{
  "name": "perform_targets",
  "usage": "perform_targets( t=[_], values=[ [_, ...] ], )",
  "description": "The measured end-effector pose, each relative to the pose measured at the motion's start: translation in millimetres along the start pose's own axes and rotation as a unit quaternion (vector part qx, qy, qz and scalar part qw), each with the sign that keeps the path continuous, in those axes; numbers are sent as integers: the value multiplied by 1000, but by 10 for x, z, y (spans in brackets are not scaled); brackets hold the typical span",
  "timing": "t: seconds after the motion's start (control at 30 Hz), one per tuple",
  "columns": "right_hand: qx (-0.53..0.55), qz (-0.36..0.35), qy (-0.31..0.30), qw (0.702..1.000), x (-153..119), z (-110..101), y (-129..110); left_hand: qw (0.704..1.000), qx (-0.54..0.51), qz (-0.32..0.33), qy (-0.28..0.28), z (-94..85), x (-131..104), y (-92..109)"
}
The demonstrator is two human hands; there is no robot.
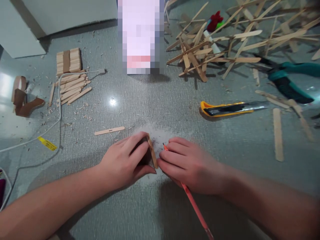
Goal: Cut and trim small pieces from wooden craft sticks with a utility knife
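Between the thumb and fingers of my left hand (127, 158) is a wooden craft stick (152, 151), held on edge just above the grey surface. My right hand (193, 163) is closed around a red pencil (193, 201), its dark tip pointing up and away, close to the stick. The right fingertips are beside the stick; I cannot tell if they touch it. Pale dust (160, 131) lies on the surface around both hands. Another craft stick (109, 130) with a small dark slot in its middle lies flat beyond my left hand.
A yellow utility knife (232, 109) lies at right with its blade out, near green-handled pliers (290, 80). Joined sticks (197, 56) sprawl at the upper right. A banded stick bundle (68, 60), loose sticks (75, 87) and a white cable (60, 100) are at left.
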State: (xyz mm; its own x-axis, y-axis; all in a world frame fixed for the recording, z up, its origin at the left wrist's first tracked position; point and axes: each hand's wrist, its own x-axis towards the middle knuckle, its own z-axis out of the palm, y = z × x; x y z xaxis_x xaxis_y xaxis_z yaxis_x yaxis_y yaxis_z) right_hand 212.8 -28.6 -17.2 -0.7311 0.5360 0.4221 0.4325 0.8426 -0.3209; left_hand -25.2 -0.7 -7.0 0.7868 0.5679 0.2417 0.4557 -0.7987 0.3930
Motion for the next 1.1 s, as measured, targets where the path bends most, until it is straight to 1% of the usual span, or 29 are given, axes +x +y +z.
perform_targets(
  t=[0.23, 0.37, 0.47, 0.6, 0.67, 0.77, 1.1],
  values=[
    [-7, 7, 9, 1000, 17, -10, -22, 1000, 18, 0, -1, 11, 14, 0],
    [0, 23, 6, 1000, 19, 3, -48, 999, 37, 13, 3, 3, 7, -8],
    [28, 30, 1, 999, 15, 0, -73, 999, 47, 11, 2, -3, -8, -9],
    [85, 64, 7, 994, 8, -17, -91, 999, 49, 12, 6, -4, -27, -9],
    [88, 58, 5, 994, 7, -25, -93, 999, 49, 13, 8, -2, -25, -9],
    [86, 48, -5, 995, 13, -35, -94, 999, 46, 9, 10, 2, -12, -11],
    [113, 89, -8, 990, -11, -31, -107, 1000, 1, -4, 15, -12, -8, -18]
  ],
)
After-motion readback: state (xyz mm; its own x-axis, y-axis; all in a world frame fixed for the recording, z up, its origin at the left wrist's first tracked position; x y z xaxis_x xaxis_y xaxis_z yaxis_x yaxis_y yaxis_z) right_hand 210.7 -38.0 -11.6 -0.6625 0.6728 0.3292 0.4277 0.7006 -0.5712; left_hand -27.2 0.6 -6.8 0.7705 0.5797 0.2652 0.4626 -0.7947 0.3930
